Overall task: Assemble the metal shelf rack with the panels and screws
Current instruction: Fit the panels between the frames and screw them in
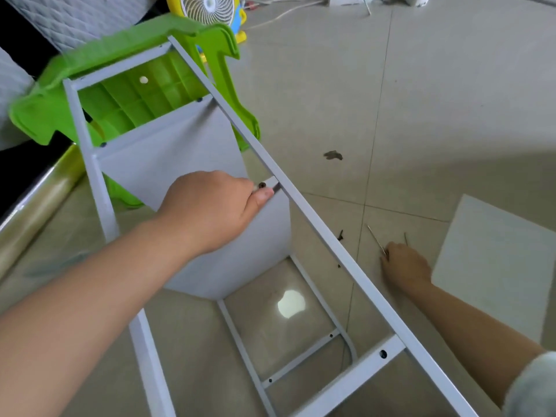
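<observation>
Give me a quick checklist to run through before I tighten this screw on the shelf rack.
1. Screw in the panel tab's hole: ok, its head shows beside the rail.
2. Left hand steadying the shelf panel: ok, it grips the edge by the tab.
3. Right hand grip on the thin metal tool: cannot tell; fingertips are at its end on the tile.
4. Spare screws in reach: ok, on the floor beside the rail.
5. Rack frame steady: cannot tell; its far end rests against a green plastic stool.
6. Next panel ready: ok, flat on the floor.
</observation>
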`<state>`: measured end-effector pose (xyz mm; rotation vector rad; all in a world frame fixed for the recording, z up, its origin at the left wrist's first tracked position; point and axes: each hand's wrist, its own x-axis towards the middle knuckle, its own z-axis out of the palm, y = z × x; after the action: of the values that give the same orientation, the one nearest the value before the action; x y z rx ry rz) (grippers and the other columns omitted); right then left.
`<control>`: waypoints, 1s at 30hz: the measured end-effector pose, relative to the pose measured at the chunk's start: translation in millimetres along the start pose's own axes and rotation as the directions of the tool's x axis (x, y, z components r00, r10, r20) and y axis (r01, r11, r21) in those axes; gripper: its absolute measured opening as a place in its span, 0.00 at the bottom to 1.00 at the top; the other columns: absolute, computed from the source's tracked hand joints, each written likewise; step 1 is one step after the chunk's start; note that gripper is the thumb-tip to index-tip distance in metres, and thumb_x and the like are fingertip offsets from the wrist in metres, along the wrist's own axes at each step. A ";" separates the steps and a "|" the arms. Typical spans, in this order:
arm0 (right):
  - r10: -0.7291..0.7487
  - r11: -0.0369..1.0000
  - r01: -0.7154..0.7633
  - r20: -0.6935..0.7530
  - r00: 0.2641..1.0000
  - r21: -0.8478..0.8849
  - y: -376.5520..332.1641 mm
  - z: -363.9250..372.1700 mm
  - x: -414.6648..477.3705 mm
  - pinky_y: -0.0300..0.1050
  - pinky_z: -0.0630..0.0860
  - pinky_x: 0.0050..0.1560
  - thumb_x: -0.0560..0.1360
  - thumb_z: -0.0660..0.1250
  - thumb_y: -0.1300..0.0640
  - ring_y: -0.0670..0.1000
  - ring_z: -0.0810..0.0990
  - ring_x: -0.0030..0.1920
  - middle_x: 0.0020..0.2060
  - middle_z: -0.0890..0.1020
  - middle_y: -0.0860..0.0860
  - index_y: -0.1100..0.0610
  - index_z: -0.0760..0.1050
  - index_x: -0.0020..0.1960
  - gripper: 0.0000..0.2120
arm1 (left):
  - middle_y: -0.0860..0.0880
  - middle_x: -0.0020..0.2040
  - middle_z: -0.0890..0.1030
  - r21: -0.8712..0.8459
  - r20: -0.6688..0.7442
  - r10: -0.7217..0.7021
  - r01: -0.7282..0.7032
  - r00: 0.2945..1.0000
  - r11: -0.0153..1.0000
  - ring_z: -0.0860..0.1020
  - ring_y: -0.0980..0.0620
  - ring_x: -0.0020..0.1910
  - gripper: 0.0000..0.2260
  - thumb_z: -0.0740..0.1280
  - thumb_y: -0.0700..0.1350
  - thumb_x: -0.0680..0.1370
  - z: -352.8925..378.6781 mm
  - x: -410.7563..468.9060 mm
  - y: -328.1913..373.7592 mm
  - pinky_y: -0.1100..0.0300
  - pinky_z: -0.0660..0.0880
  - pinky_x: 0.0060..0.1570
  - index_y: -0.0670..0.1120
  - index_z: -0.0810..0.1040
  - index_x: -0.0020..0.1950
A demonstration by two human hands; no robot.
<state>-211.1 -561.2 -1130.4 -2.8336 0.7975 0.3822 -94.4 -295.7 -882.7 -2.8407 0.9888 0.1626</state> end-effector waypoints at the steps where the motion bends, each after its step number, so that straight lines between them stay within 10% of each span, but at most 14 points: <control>1: -0.002 1.000 0.002 0.014 1.000 -0.027 -1.7 -0.3 0.9 0.43 0.66 0.42 0.80 0.53 0.54 0.55 0.75 0.46 0.49 0.77 0.55 0.59 0.71 0.50 0.10 | 0.51 0.30 0.64 0.023 0.028 0.014 -0.014 1.000 1.000 0.68 0.47 0.36 0.20 0.43 0.57 0.79 -1.9 0.3 -0.1 0.58 0.56 0.28 0.49 0.58 0.31; 10: -0.098 0.951 0.140 0.159 0.982 -0.274 3.9 -29.3 15.1 0.47 0.69 0.54 0.80 0.51 0.53 0.56 0.72 0.59 0.58 0.74 0.56 0.59 0.70 0.60 0.16 | 0.52 0.30 0.64 0.019 0.027 0.018 -0.018 0.999 1.000 0.68 0.46 0.36 0.20 0.45 0.57 0.80 2.6 -2.3 0.3 0.61 0.53 0.26 0.50 0.57 0.30; 17: 0.216 0.968 -0.209 0.041 0.975 -0.142 81.2 -63.3 22.7 0.47 0.70 0.53 0.78 0.54 0.54 0.59 0.72 0.57 0.57 0.74 0.58 0.60 0.71 0.59 0.15 | 0.43 0.31 0.75 0.021 -0.572 0.201 -0.231 0.795 0.973 0.76 0.44 0.31 0.17 0.55 0.49 0.76 -22.0 20.1 65.8 0.63 0.58 0.28 0.42 0.74 0.34; 23: 0.521 0.836 -0.532 0.113 0.846 0.135 158.3 -69.9 0.0 0.51 0.70 0.56 0.77 0.58 0.53 0.62 0.70 0.60 0.61 0.71 0.62 0.62 0.68 0.63 0.18 | 0.45 0.64 0.74 0.018 0.190 0.410 -0.421 0.892 0.907 0.73 0.45 0.63 0.14 0.58 0.42 0.79 -7.8 101.2 251.6 0.54 0.73 0.53 0.42 0.73 0.64; 30: 0.700 0.508 -0.726 0.269 0.662 0.464 191.3 -34.5 -27.3 0.55 0.71 0.60 0.72 0.66 0.51 0.63 0.68 0.63 0.63 0.69 0.62 0.65 0.66 0.65 0.27 | 0.44 0.66 0.72 -0.176 0.549 0.139 -0.049 0.824 0.983 0.71 0.44 0.64 0.16 0.57 0.40 0.78 93.9 130.9 326.1 0.55 0.70 0.59 0.40 0.72 0.65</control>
<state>-328.4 -717.0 -1107.9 -1.8334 1.7486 0.2517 -201.2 -614.2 -1022.3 -2.5961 1.0011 1.0597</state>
